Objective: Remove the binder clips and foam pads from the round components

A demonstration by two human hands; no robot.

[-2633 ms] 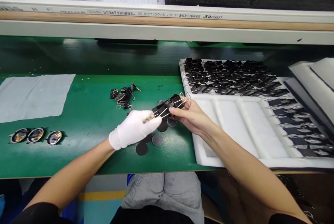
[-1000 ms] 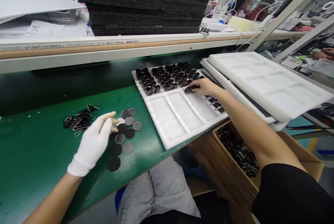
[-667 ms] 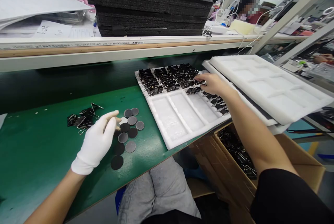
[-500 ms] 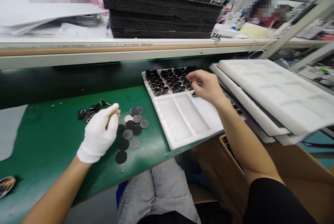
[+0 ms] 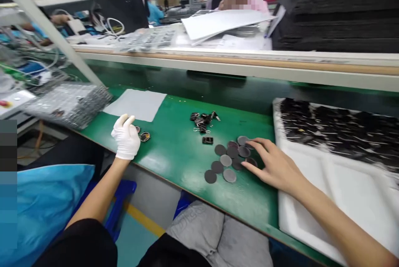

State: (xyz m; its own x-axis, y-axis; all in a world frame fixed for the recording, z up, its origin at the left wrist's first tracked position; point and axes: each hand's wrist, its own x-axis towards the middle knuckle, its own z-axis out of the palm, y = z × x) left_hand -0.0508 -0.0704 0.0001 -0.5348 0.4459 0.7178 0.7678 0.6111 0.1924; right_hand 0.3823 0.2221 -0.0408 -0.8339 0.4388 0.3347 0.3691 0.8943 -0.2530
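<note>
My left hand (image 5: pixel 126 139), in a white glove, hovers near the table's front edge with its fingers bent and apart. Just to its right lie small round parts with shiny rims (image 5: pixel 145 136), one partly hidden by the glove. My bare right hand (image 5: pixel 276 165) is open over the right side of a group of thin dark discs (image 5: pixel 226 160); thumb and fingers are spread, with fingertips close to the discs. Whether they touch is unclear. Behind the discs is a small pile of black binder clips (image 5: pixel 202 121), and a single clip (image 5: pixel 207 140) lies in front of it.
On the right, a white foam tray (image 5: pixel 282 213) holds many black clips in its far part. A white sheet (image 5: pixel 137 104) and stacked clear plastic trays (image 5: pixel 82 103) are at left. A shelf (image 5: pixel 218 61) runs along the back. A person in blue sits close at left.
The view has turned left. My right hand has gone from the clips in the foam tray to the discs. My left hand has moved left, from the clip pile to the round parts.
</note>
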